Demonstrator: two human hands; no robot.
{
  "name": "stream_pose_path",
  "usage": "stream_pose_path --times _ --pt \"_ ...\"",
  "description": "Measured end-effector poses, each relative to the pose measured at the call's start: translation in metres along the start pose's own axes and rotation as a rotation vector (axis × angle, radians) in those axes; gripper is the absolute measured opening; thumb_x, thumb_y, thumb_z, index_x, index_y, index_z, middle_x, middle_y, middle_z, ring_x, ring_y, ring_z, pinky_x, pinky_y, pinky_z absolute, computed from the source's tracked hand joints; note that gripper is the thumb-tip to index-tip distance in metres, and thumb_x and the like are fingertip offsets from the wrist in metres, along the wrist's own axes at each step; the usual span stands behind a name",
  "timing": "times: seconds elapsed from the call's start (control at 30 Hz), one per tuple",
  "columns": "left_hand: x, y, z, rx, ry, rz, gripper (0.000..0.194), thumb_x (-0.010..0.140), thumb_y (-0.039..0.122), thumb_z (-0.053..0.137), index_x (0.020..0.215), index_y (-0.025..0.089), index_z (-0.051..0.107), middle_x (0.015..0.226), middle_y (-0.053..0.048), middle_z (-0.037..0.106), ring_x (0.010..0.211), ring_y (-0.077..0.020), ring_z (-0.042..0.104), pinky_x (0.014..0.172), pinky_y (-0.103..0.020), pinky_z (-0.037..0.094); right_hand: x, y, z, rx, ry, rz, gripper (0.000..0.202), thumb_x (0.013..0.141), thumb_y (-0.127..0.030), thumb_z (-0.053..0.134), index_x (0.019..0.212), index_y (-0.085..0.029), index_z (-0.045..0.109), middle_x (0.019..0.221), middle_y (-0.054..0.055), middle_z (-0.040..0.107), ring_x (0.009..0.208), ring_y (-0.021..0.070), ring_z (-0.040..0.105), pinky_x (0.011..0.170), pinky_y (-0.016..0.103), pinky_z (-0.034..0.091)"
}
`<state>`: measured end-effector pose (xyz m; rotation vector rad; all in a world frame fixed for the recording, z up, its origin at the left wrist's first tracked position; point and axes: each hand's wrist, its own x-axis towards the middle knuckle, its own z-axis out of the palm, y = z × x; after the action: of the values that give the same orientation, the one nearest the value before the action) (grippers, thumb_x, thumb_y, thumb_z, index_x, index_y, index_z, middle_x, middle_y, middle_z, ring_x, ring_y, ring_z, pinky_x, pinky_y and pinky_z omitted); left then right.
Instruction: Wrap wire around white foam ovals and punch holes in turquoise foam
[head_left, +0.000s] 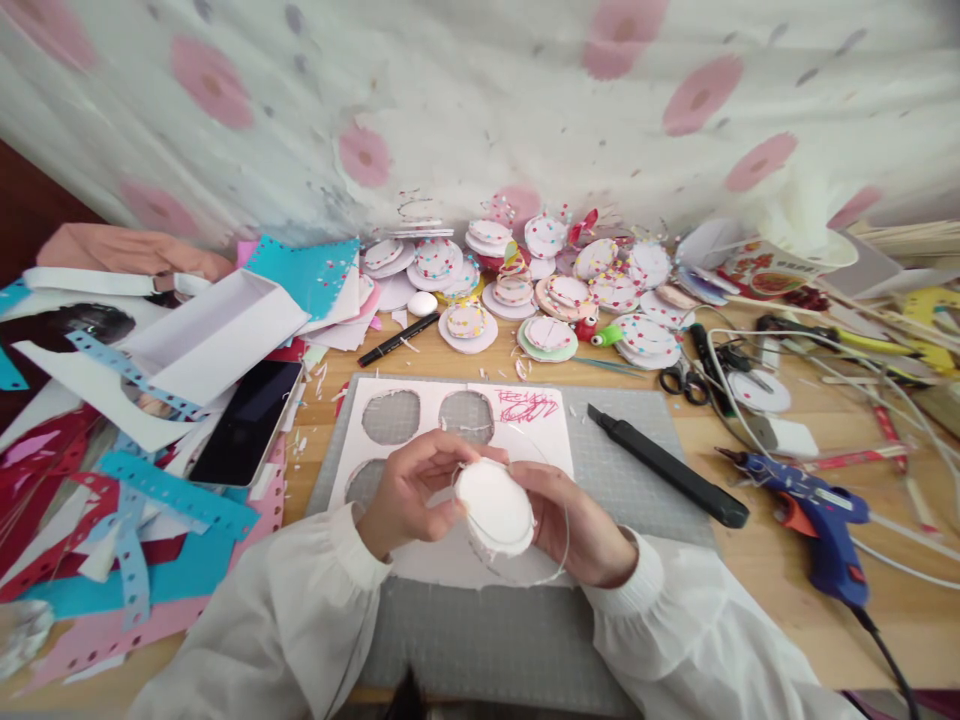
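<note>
Between my two hands is a round white foam disc, held over the middle of the mat. My left hand grips its left edge with thumb and fingers. Closed around the right edge is my right hand. A thin clear wire loop curves around the disc and past my right fingers; where it is fastened I cannot tell. Below lies a white foam sheet with round holes cut out and red scribble at its top right. It rests on a grey cutting mat.
Right of the sheet lies a black utility knife, then a blue glue gun with its cord. Decorated round foam pieces crowd the back. A phone and paper scraps cover the left. Scissors and a marker lie behind.
</note>
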<state>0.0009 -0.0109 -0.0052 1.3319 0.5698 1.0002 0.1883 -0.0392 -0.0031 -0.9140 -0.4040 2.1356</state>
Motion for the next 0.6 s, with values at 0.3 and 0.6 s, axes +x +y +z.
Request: stream_pose_path --times 0.3,0.6 --pt "-0.003 -0.010 0.001 0.068 0.039 0.114 0.044 0.066 0.010 0.070 0.106 0.018 0.056 0.118 -0.015 0.066 0.107 -0.0266 0.064 0.088 -0.036 0.052 0.002 -0.001 0.002 0.058 -0.020 -0.006 0.026 0.077 -0.038 0.064 0.086 -0.014 0.070 0.073 0.002 0.067 0.060 0.0112 0.057 0.056 0.022 0.046" --pt "0.000 -0.008 0.002 0.241 0.144 0.267 0.049 0.065 0.003 0.067 0.109 0.018 0.055 0.122 -0.015 0.063 0.112 -0.0275 0.061 0.088 -0.039 0.054 -0.003 -0.004 0.000 -0.091 -0.237 -0.012 0.037 0.080 -0.032 0.063 0.112 -0.014 0.057 0.083 0.008 0.067 0.064 0.0103 0.059 0.057 0.019 0.046"
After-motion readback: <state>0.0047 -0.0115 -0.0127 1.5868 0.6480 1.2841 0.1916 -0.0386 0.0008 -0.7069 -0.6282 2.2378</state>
